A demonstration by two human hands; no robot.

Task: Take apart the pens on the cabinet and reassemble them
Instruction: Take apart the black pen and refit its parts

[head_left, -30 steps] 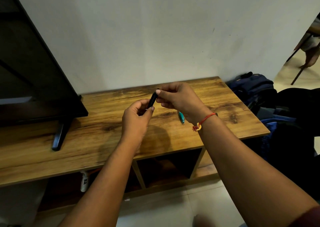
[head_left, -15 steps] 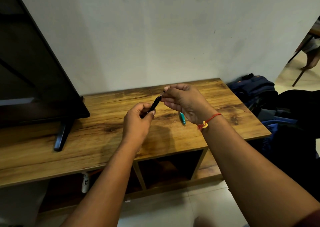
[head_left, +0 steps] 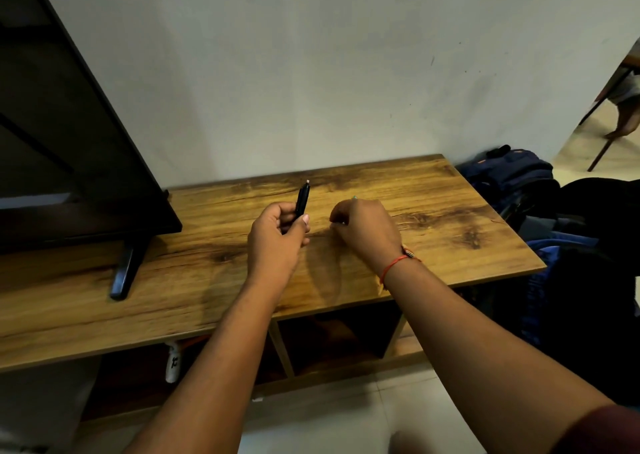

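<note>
Head view: a long wooden cabinet (head_left: 450, 232) stands against a plain white wall (head_left: 311, 73), with pale floor tiles (head_left: 329, 419) in front of it and open shelves below its top.

On the left end of the cabinet a dark television (head_left: 69, 142) stands on a slanted black foot (head_left: 126, 270). In the shelf under the cabinet top, left of the divider, lies a small white bottle (head_left: 172, 363). Past the cabinet's right end dark blue backpacks (head_left: 509, 173) are heaped on the floor. Beyond them a doorway shows a chair leg and part of a person's leg.

Both forearms reach in from below and cover part of the cabinet's front edge. The left hand (head_left: 277, 235) is raised over the middle of the cabinet top. Its fingers and thumb are curled round the lower half of a black pen (head_left: 302, 200), which points up and away with a pale tip on top. The right hand (head_left: 363, 228) sits low over the cabinet top just right of it, apart from the pen, knuckles up and fingers curled under. I cannot tell whether they pinch anything. A teal tip (head_left: 354, 197) peeks out just behind its knuckles, the rest hidden. A red thread bracelet (head_left: 394, 265) circles the right wrist.
</note>
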